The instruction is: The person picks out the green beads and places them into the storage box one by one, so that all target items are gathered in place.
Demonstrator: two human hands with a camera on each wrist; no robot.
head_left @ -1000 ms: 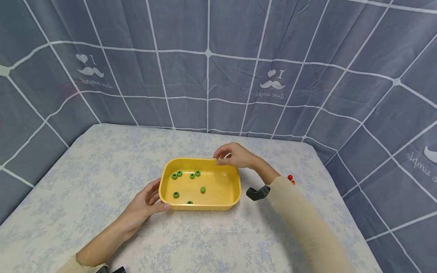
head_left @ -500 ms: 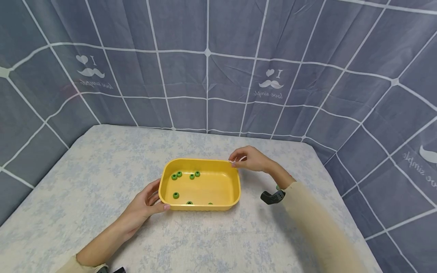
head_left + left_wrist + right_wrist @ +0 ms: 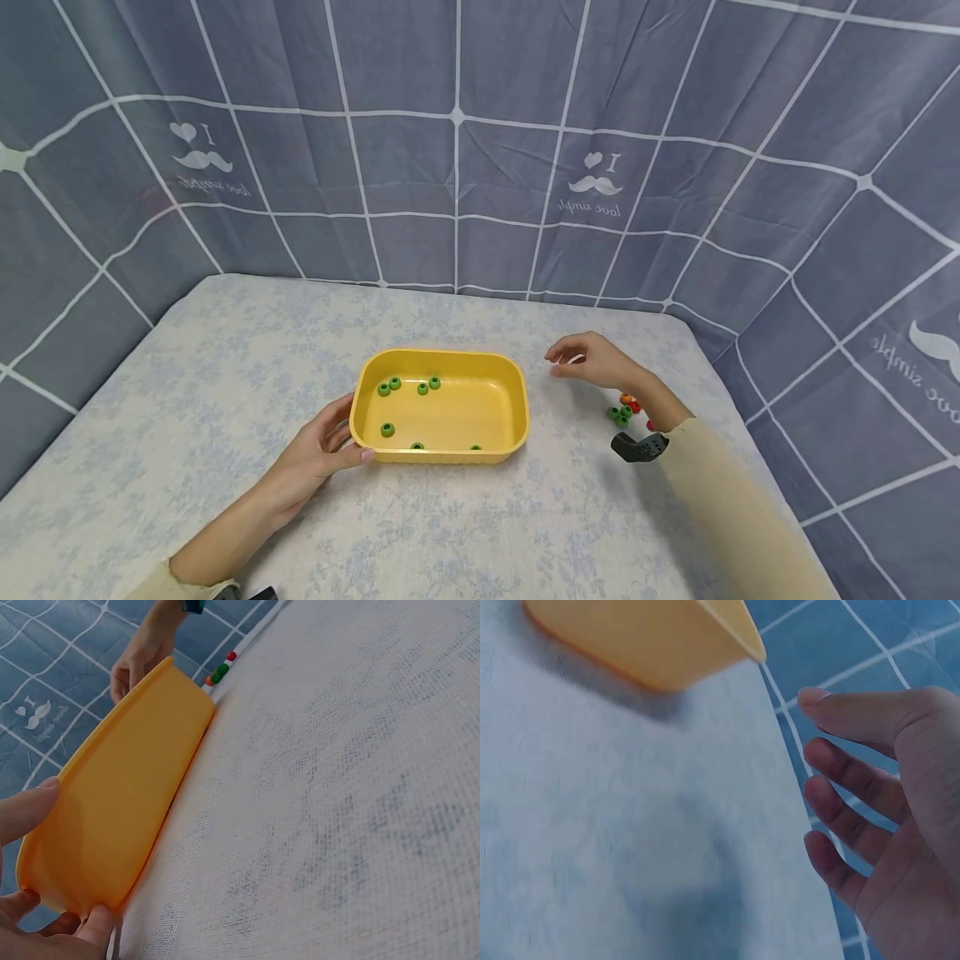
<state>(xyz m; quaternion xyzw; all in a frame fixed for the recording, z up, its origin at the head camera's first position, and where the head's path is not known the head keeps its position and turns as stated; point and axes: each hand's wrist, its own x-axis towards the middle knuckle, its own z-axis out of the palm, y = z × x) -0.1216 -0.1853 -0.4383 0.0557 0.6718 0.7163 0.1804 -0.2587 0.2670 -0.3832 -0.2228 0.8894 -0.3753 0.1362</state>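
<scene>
A yellow plastic tub (image 3: 450,421) rests on the table with several green beads (image 3: 387,429) scattered inside, mostly toward its left half. My left hand (image 3: 326,442) grips its left end, thumb on the front rim and fingers around the side; the left wrist view shows the thumb at the rim and fingertips against the wall. To the right of the tub, my right hand (image 3: 592,358) hovers over the cloth, fingers loosely bent, holding nothing. Below its wrist lies a small group of loose beads, among them green beads (image 3: 621,415) and an orange bead (image 3: 626,399); the forearm partly hides the group.
A pale floral cloth (image 3: 450,525) covers the table. Blue-grey curtains (image 3: 405,167) with white grid lines hang behind it and at both sides. Dark devices are strapped on the wrists, such as the right wrist device (image 3: 639,447).
My right hand has moved right, from above the tub's far rim to beyond its right end. A green bead in the tub has rolled toward the front wall. My left hand stays put.
</scene>
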